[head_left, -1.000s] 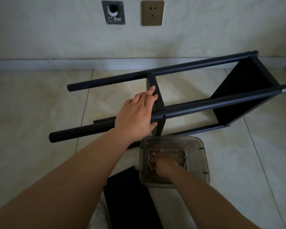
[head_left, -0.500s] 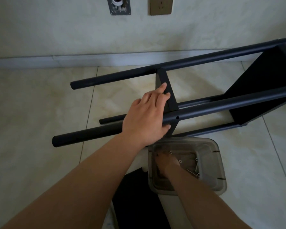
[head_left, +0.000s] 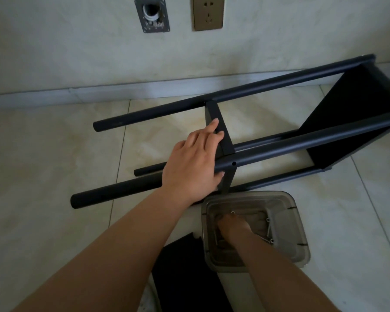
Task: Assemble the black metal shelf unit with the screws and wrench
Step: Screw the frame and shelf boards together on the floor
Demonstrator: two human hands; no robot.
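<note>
The black metal shelf unit (head_left: 279, 152) lies on its side on the tiled floor (head_left: 43, 165), under and beyond the left hand (head_left: 193, 166). It has long round poles, and a flat black shelf panel (head_left: 356, 122) is fixed at the end far off to the right of both hands. The left hand grips the near pole (head_left: 302, 147), thumb curled under it. Its fingers (head_left: 212, 129) reach up along a thin black cross piece (head_left: 221, 129) that stands between the poles.

Another black panel (head_left: 185, 278) lies flat on the floor between the two arms.

A see-through plastic tub (head_left: 297, 224) sits just below the left hand. The right hand (head_left: 233, 227) is down inside it, fingers hidden, so I cannot tell if it holds something. A few small silver screws (head_left: 268, 230) lie in the tub, just right of that hand.
</note>
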